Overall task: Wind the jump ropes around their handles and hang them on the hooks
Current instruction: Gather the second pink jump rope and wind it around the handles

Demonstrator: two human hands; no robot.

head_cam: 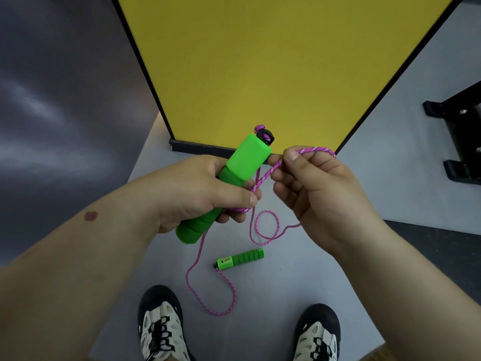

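Grip: my left hand (197, 194) clasps the bright green foam-and-plastic handle (223, 188), long axis tilted up-right; my right hand (315, 188) pinches the pink braided rope (265, 175) just right of it. The second green handle (240, 258) lies on the floor (299, 295) below.

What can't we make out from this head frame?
- Hooks: none in the head view; the yellow panel runs off the top edge.
- Turns on the held green handle: left hand covers its middle.
- Pink rope past the right hand: fingers hide it.
- Window on the floor handle: too small.
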